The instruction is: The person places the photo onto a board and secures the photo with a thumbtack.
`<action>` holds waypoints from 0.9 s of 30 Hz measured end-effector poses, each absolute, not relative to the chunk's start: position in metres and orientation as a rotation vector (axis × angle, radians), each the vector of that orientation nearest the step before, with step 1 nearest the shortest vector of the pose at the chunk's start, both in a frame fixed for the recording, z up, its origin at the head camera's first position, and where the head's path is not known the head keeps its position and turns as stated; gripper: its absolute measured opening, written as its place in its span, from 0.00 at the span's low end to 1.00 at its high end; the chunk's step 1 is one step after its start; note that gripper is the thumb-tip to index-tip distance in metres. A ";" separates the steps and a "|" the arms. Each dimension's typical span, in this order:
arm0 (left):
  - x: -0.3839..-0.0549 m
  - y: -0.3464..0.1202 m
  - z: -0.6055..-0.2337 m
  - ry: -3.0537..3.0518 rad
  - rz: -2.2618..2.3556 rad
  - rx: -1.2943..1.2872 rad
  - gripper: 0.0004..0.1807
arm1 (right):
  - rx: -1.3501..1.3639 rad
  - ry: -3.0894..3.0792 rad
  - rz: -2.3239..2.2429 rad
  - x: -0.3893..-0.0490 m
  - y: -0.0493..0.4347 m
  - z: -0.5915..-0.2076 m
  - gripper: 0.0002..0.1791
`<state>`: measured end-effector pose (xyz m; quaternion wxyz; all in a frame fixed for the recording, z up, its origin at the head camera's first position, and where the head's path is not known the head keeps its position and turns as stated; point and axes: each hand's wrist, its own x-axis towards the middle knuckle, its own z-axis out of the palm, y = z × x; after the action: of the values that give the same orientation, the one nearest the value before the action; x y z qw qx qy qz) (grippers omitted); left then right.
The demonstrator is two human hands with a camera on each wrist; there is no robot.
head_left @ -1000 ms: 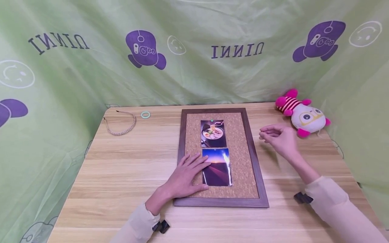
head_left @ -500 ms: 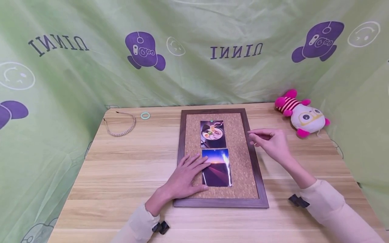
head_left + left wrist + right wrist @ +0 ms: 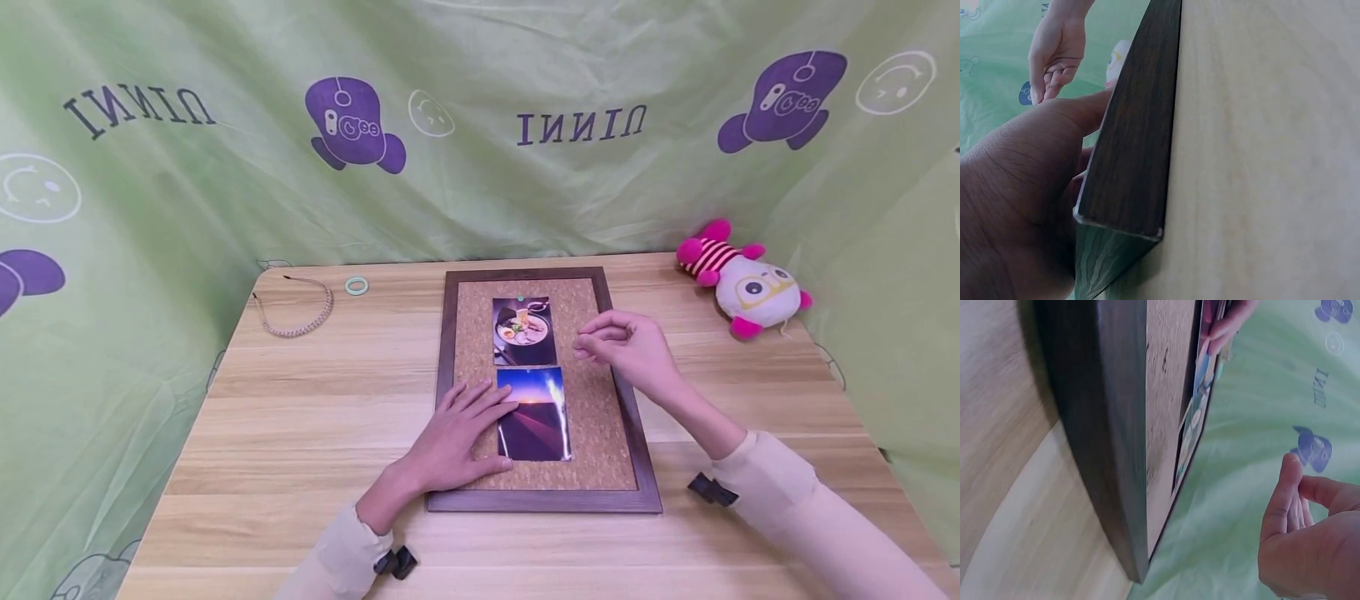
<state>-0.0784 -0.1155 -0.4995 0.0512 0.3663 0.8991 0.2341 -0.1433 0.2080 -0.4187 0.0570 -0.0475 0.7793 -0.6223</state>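
My left hand (image 3: 457, 437) lies spread on the cork board (image 3: 597, 417), its fingers resting over the left side of a glossy sunset photo (image 3: 536, 429). In the left wrist view its palm (image 3: 1016, 187) is beside the board's dark wooden frame (image 3: 1129, 125). Above the right part of the cork hovers my right hand (image 3: 633, 350), thumb and forefinger tips brought together. Whether something small is between them I cannot tell. A ramen photo (image 3: 525, 329), with a green pushpin (image 3: 521, 297) at its top, lies just above the sunset photo.
A plush toy (image 3: 757, 292) with pink limbs lies at the table's back right. At the back left are a beaded headband (image 3: 307, 329) and a mint-green ring (image 3: 357, 286). A green printed curtain (image 3: 480, 192) surrounds the wooden table (image 3: 300, 467).
My right hand has moved left, from the table beside the board to over the cork, fingertips staying together. The left hand and both photos keep their places.
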 end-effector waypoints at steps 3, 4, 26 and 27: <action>-0.079 -0.115 -0.499 2.733 0.716 1.112 0.45 | -0.150 2.323 -1.853 -0.145 0.199 -0.420 0.10; -0.079 -0.115 -0.499 2.732 0.718 1.111 0.45 | -0.150 2.306 -1.845 -0.145 0.197 -0.421 0.10; -0.079 -0.117 -0.501 2.728 0.720 1.112 0.45 | -0.264 2.155 -1.596 -0.166 0.152 -0.443 0.09; -0.079 -0.117 -0.500 2.727 0.723 1.111 0.45 | -0.257 2.157 -1.594 -0.168 0.151 -0.445 0.09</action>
<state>-0.0790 -0.1167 -0.5005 0.0546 0.3659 0.8980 0.2381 -0.1677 0.1512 -0.4454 0.2216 -0.0931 0.7807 -0.5768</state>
